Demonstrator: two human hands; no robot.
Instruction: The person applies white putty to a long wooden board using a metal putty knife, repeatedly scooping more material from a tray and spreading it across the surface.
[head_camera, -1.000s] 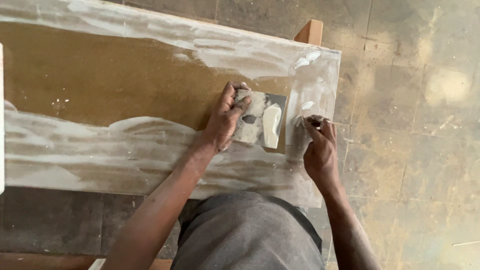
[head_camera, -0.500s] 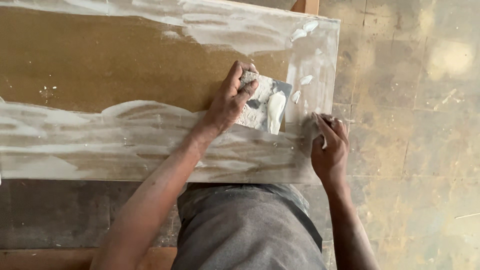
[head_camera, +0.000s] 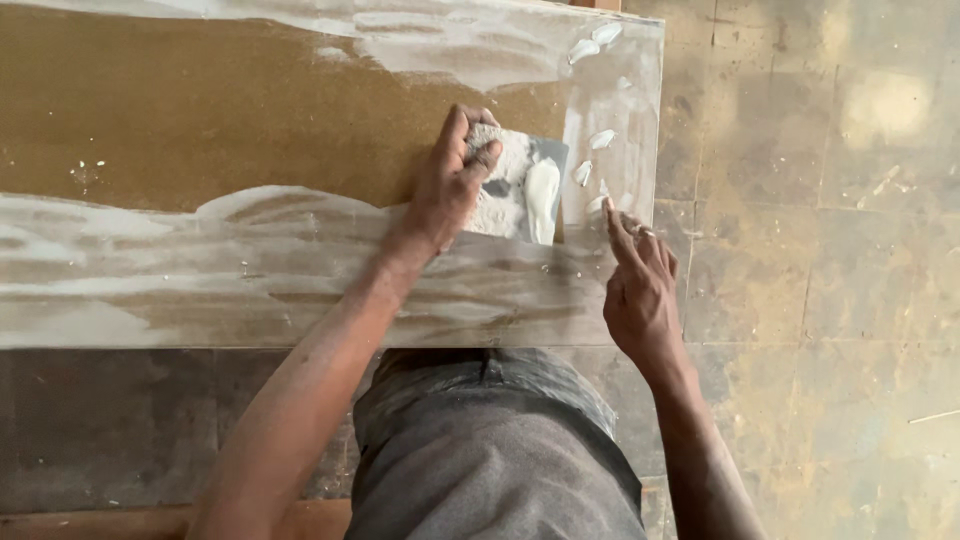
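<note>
My left hand (head_camera: 448, 185) grips a flat grey scraper (head_camera: 525, 188) smeared with white filler and presses it onto a brown board (head_camera: 200, 120). The board is partly coated with streaks of white filler (head_camera: 250, 260). My right hand (head_camera: 637, 285) rests at the board's right edge, its forefinger stretched out and touching a small dab of filler (head_camera: 598, 203). It holds nothing that I can see. More small dabs (head_camera: 601, 138) lie near the board's right end.
The board lies low over a worn tiled floor (head_camera: 820, 250) that stretches to the right. My grey-clad lap (head_camera: 490, 450) is at the bottom centre. A strip of reddish wood (head_camera: 100, 522) runs along the bottom left.
My left hand slid the scraper up the board, away from me. My right hand moved from the scraper's side to the board's edge and now points a finger at a dab.
</note>
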